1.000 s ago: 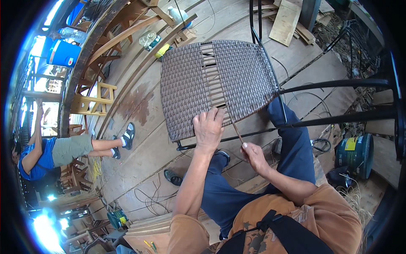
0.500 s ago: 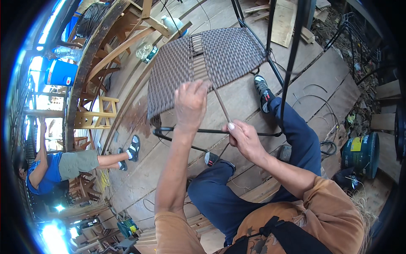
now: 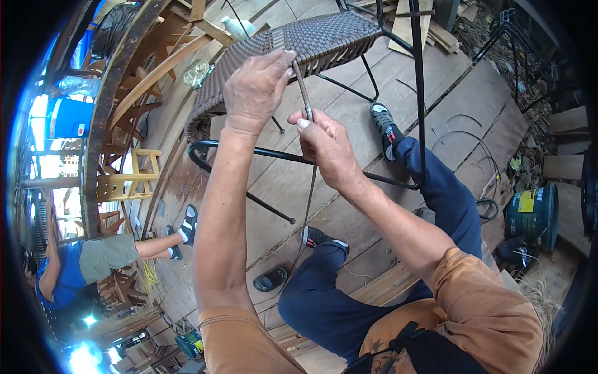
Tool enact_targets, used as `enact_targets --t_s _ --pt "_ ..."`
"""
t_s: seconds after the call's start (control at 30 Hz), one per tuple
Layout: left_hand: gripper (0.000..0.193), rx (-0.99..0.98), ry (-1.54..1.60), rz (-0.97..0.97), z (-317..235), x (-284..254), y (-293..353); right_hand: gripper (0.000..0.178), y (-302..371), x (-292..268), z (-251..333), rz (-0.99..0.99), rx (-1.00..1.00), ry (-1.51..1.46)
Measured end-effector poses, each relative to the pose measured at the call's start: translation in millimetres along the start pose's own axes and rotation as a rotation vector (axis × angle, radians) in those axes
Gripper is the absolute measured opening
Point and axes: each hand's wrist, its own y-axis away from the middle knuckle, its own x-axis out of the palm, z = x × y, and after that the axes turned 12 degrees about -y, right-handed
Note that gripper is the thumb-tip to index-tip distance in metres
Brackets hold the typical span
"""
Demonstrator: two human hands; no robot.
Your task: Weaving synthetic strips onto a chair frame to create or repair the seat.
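A chair with a dark brown woven wicker panel (image 3: 324,34) and a black metal frame (image 3: 274,151) stands tilted in front of me. My left hand (image 3: 256,93) is closed at the panel's near edge, its fingertips pinching the upper end of a brown weaving strand (image 3: 302,87). Lower down, my right hand (image 3: 327,146) pinches the same strand between thumb and forefinger. Between the hands the strand is taut; below the right hand its tail hangs toward the floor by my foot. My left fingers hide where the strand meets the weave.
A green tub (image 3: 531,218) stands at the right. Wooden furniture frames (image 3: 128,177) line the left, near a blue cooler (image 3: 71,118) and another person (image 3: 75,265) in blue. A loose sandal (image 3: 271,278) and cut strands (image 3: 464,134) lie on the plank floor.
The chair has tipped, so its panel appears flatter and its legs show beneath. My left hand has risen with the strand; my right hand has moved up and left along it.
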Motion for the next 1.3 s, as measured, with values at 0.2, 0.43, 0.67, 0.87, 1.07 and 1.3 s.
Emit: enact_targets --t_s 0.2,0.43,0.67,0.87,1.07,1.3 --pt "0.023 -0.007 0.009 -0.101 12 22 -7 0.033 -13 -14 -11 -0.086 -0.107 -0.107" --pt "0.025 0.034 0.054 -0.088 19 19 -16 0.042 -39 -43 -34 -0.122 0.036 0.031" --pt "0.023 -0.028 0.033 -0.027 10 4 -14 0.055 -117 -79 -49 -0.045 -0.061 0.611" --pt "0.031 0.011 0.086 0.1 -36 10 39 0.057 -131 -85 -81 -0.02 -0.034 0.463" --pt "0.027 -0.22 -0.047 0.36 -35 34 13 0.058 -134 -95 -100 -0.076 -0.043 0.545" --pt "0.02 -0.333 -0.149 0.376 -50 41 8 0.064 -156 -108 -111 -0.055 -0.071 0.614"
